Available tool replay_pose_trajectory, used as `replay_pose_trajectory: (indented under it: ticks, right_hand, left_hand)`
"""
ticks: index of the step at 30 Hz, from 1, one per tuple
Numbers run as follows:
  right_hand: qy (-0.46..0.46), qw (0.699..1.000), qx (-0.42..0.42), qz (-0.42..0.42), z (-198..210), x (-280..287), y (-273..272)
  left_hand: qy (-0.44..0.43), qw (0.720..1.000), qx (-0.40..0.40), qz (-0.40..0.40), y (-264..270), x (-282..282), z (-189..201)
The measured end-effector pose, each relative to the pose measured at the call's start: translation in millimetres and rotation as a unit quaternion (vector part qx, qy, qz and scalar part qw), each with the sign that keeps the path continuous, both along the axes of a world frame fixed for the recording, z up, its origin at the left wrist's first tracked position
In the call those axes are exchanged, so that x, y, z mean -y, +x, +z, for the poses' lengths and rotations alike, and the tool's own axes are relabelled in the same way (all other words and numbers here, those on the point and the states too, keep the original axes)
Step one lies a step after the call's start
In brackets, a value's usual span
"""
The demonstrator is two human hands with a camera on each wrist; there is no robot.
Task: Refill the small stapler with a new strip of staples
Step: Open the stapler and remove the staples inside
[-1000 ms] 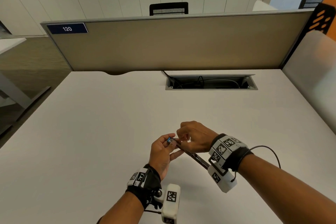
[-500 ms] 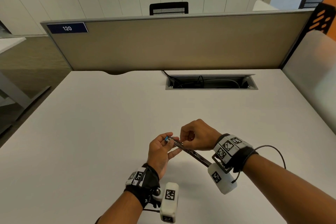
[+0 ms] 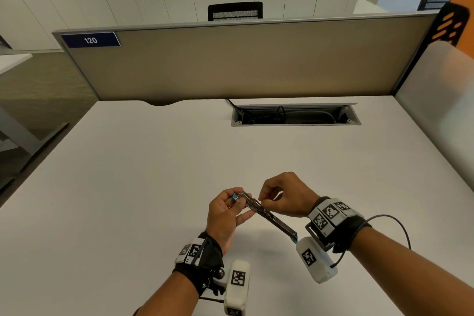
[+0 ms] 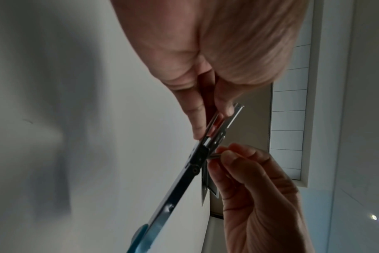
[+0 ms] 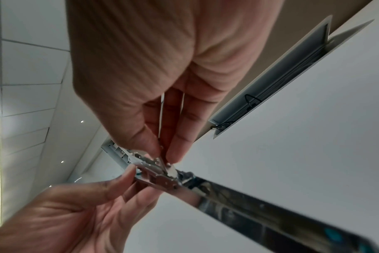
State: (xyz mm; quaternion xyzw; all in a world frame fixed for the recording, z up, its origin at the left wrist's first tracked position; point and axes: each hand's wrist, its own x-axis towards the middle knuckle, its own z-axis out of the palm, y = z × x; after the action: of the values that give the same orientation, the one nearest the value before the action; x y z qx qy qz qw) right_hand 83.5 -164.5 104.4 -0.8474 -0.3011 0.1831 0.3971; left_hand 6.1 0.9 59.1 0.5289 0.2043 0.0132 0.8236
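A small metal stapler with blue ends is folded open into one long bar, held above the white desk. My left hand grips its far, blue-tipped end between thumb and fingers. My right hand pinches a short silvery piece at the stapler's middle, by the hinge. I cannot tell whether that piece is the staple strip or part of the stapler. In the left wrist view the right hand pinches it beside the stapler. In the right wrist view the right hand meets the metal channel above the stapler.
An open cable tray with dark cables is set into the desk at the back. Behind it stands a beige divider panel. A grey side panel borders the desk on the right.
Both hands keep their hold on the stapler. The right wrist has drifted slightly to the right and the right fingertips have worked along the stapler's middle.
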Motion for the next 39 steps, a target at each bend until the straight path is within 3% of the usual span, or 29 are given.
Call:
replay_pose_trajectory:
  ticks: [19, 26, 39]
  right_hand:
    - [-0.007, 1.000, 0.009, 0.000, -2, -5, 0]
    - [0.074, 0.993, -0.010, -0.093, -11, 6, -2]
    - [0.095, 0.989, -0.056, -0.100, -16, 15, 2]
  left_hand:
    - [0.039, 0.999, -0.006, -0.027, 0, 2, 3]
    - [-0.034, 0.999, 0.002, 0.035, 3, -6, 4]
    - [-0.067, 0.997, 0.029, 0.022, 2, -5, 3]
